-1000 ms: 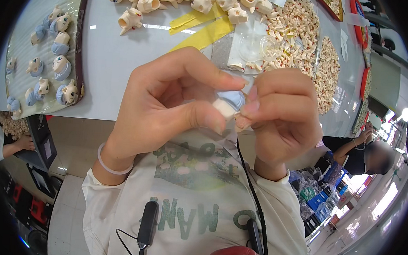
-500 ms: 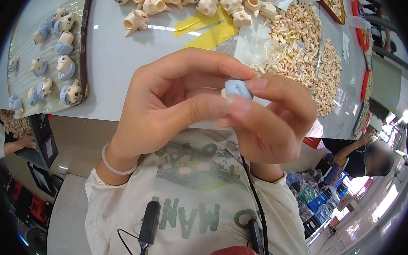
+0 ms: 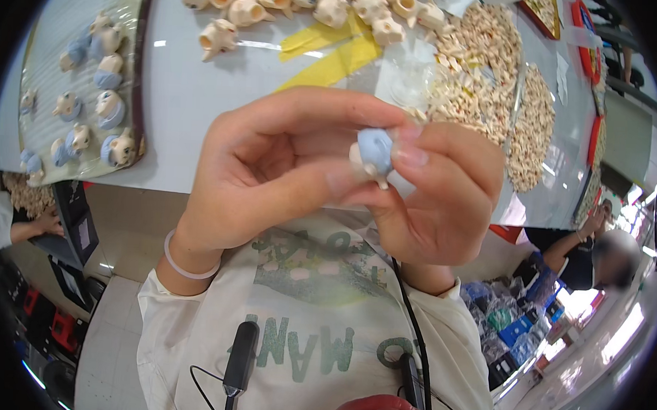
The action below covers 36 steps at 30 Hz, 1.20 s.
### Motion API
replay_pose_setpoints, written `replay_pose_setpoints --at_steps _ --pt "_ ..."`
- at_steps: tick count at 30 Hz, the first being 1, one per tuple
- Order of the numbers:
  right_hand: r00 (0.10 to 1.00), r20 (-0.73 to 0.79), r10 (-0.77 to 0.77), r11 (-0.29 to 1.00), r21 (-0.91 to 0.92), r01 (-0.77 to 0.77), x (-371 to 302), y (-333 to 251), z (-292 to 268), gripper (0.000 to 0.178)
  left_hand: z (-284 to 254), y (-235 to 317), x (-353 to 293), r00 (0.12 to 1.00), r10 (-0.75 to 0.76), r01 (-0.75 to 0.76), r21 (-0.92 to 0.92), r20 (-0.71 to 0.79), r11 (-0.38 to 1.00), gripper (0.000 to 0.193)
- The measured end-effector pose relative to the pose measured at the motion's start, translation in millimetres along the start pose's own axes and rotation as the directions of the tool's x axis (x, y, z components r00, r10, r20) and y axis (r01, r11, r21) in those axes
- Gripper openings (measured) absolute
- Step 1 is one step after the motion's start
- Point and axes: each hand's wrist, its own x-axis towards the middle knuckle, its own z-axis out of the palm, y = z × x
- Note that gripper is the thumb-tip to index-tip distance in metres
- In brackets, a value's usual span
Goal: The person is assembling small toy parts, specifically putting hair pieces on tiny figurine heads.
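Observation:
A small doll head with a pale blue hair piece and cream parts is held above the table's near edge, in front of my chest. My left hand curls round it from the left, its thumb and fingertips pinching it. From the right, my right hand grips the same piece between thumb and fingers. The fingertips hide part of it. Cream doll heads without hair, several with round openings, lie at the far side of the table. Heads with blue hair stand on the left tray.
A plastic-lined tray sits at the left. Yellow tape strips stick to the white table. Heaps of small cream parts cover the right side, near a clear round container. Other people are at both sides beyond the table.
The doll head has turned in my fingers, so more of its blue surface and a small cream tip show. My right fingers have shifted along it; my left hand stays about where it was.

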Motion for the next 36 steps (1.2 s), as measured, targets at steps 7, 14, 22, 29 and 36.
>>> replay_pose_setpoints --at_steps 7,14,22,29,36 --pt "0.992 0.128 -0.023 0.994 -0.103 0.037 -14 -16 -11 0.031 -7 -9 -3 0.99 0.058 -0.063 0.031 0.127 0.998 0.033" --pt "0.991 0.125 0.036 0.999 -0.013 -0.035 -26 -18 -23 0.029 -22 34 -7 0.942 0.32 -0.332 0.393 0.098 0.858 0.03" --pt "0.977 0.206 0.051 0.999 -0.004 -0.052 -38 -12 -19 0.023 -52 122 -4 0.778 0.617 -0.206 0.881 -0.116 0.425 0.022" --pt "0.974 0.224 0.032 0.998 -0.061 -0.019 -38 -14 -21 0.031 -50 190 124 0.998 0.068 -0.018 0.988 0.007 0.154 0.029" --pt "0.987 0.156 0.035 0.995 -0.102 -0.019 -43 -16 -18 0.033 -75 190 226 0.943 0.323 -0.156 0.963 0.079 0.219 0.048"
